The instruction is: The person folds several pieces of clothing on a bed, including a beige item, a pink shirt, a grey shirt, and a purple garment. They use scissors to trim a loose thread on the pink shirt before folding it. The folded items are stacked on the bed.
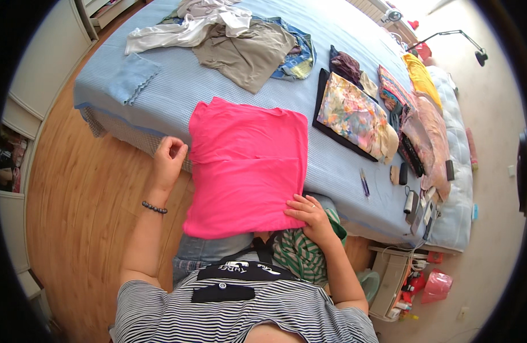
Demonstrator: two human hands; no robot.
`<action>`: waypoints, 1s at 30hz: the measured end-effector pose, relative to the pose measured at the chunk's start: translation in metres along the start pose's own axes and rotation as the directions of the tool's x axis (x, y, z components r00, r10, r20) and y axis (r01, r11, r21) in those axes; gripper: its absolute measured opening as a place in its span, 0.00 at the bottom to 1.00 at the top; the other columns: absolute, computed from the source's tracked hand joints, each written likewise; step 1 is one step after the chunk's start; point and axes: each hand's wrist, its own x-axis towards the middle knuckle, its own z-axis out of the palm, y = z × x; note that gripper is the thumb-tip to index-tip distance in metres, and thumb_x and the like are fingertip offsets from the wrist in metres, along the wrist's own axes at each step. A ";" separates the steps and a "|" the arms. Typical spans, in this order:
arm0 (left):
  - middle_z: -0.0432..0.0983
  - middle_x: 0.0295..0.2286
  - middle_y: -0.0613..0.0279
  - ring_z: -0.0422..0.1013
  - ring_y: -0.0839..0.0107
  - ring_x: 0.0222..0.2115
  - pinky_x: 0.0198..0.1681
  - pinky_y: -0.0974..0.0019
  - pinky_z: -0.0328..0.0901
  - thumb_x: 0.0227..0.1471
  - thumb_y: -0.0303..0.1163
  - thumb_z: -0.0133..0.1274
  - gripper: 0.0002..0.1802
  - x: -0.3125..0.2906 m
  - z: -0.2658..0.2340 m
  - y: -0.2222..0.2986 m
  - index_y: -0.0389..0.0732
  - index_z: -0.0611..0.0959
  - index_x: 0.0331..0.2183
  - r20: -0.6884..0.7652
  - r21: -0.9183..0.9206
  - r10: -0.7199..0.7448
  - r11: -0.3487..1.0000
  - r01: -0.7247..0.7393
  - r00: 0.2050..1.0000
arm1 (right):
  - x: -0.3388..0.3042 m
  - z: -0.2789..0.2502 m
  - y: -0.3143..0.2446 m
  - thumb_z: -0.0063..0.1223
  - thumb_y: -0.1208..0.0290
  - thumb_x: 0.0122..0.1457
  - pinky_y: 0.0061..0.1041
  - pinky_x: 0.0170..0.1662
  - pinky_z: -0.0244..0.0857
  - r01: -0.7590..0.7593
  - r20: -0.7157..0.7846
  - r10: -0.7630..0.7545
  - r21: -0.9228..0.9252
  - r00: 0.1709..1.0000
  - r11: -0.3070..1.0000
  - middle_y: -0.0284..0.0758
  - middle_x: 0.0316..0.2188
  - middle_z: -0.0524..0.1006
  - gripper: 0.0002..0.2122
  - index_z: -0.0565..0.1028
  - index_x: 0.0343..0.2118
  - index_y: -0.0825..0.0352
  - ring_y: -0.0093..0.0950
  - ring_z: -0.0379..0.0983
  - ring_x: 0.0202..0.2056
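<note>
A bright pink folded garment (249, 166) lies flat across my lap and the near edge of the bed, with a crease running across its middle. Just off its left edge, my left hand (171, 157) hovers with fingers curled toward the thumb in a loose ring, and nothing shows in it. My right hand (312, 216) rests on the garment's near right corner, fingers stretched out on the cloth; its thumb is hard to see. Beneath that corner, a green-and-white striped cloth (300, 254) sits bunched on my lap.
On the blue bedspread (178, 86) lie a grey-brown garment (243, 51) and a white one (189, 31) in a loose pile. To the right are a folded floral garment (355, 111), more clothes, two pens (364, 183) and small devices. A wheeled storage cart (389, 274) stands by the bed.
</note>
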 end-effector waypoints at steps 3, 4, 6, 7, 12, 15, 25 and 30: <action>0.69 0.44 0.60 0.64 0.63 0.45 0.47 0.62 0.60 0.45 0.26 0.55 0.13 0.010 0.010 0.051 0.44 0.79 0.37 0.274 0.387 0.467 0.747 -0.541 0.841 | -0.001 -0.002 0.000 0.48 0.89 0.36 0.39 0.59 0.52 -0.010 0.012 0.010 0.005 1.000 1.000 0.33 0.48 0.74 0.26 0.78 0.42 0.58 0.34 0.63 0.56; 0.68 0.47 0.60 0.62 0.61 0.49 0.50 0.60 0.58 0.45 0.26 0.55 0.15 0.014 0.015 0.058 0.44 0.79 0.39 0.391 0.426 0.548 0.604 -0.673 0.739 | -0.001 -0.003 0.000 0.48 0.89 0.36 0.39 0.59 0.52 -0.010 0.018 0.010 0.010 1.000 1.000 0.33 0.48 0.74 0.26 0.78 0.41 0.58 0.34 0.63 0.56; 0.64 0.52 0.58 0.57 0.59 0.55 0.56 0.55 0.53 0.45 0.26 0.54 0.19 0.019 0.019 0.038 0.44 0.78 0.43 0.383 0.549 0.434 0.603 -0.579 0.815 | -0.003 -0.004 -0.001 0.49 0.88 0.36 0.39 0.59 0.52 0.008 0.026 -0.008 -0.016 1.000 1.000 0.33 0.49 0.74 0.25 0.78 0.41 0.58 0.33 0.62 0.57; 0.64 0.51 0.57 0.57 0.58 0.54 0.56 0.55 0.53 0.45 0.26 0.54 0.19 0.018 0.018 0.033 0.43 0.78 0.43 0.308 0.597 0.447 0.596 -0.536 0.840 | -0.004 -0.006 0.000 0.49 0.88 0.36 0.39 0.59 0.51 0.015 0.026 -0.014 -0.030 1.000 0.999 0.32 0.49 0.73 0.25 0.78 0.40 0.58 0.33 0.62 0.57; 0.60 0.54 0.50 0.55 0.51 0.56 0.59 0.52 0.51 0.40 0.33 0.60 0.29 -0.050 0.022 0.099 0.40 0.74 0.47 0.696 -0.039 0.417 0.835 -0.549 0.585 | 0.002 -0.021 -0.008 0.46 0.87 0.33 0.40 0.61 0.47 0.047 -0.004 -0.047 0.010 0.999 0.999 0.33 0.49 0.74 0.25 0.79 0.38 0.60 0.35 0.62 0.58; 0.59 0.55 0.50 0.56 0.53 0.57 0.58 0.51 0.53 0.38 0.36 0.61 0.35 -0.108 0.023 0.110 0.39 0.71 0.51 0.783 0.142 0.303 0.763 -0.630 0.544 | 0.010 -0.031 -0.010 0.46 0.87 0.32 0.40 0.61 0.47 0.068 0.006 -0.069 0.077 0.998 0.995 0.33 0.47 0.75 0.25 0.79 0.38 0.61 0.34 0.63 0.57; 0.78 0.30 0.56 0.75 0.61 0.34 0.38 0.63 0.69 0.36 0.14 0.48 0.17 -0.095 -0.047 0.078 0.36 0.81 0.33 0.532 0.100 0.181 0.956 -0.274 0.827 | 0.003 -0.037 0.003 0.43 0.88 0.30 0.39 0.61 0.48 0.028 0.059 -0.050 0.330 0.997 0.944 0.33 0.41 0.78 0.26 0.78 0.37 0.63 0.32 0.68 0.52; 0.77 0.29 0.65 0.71 0.78 0.31 0.35 0.74 0.66 0.46 0.21 0.55 0.07 0.001 -0.045 0.092 0.36 0.81 0.32 0.412 -0.271 0.032 0.958 0.089 0.911 | 0.043 -0.046 0.044 0.51 0.81 0.50 0.27 0.47 0.65 -0.111 -0.111 0.218 0.596 0.970 0.795 0.32 0.35 0.79 0.09 0.77 0.35 0.68 0.25 0.75 0.40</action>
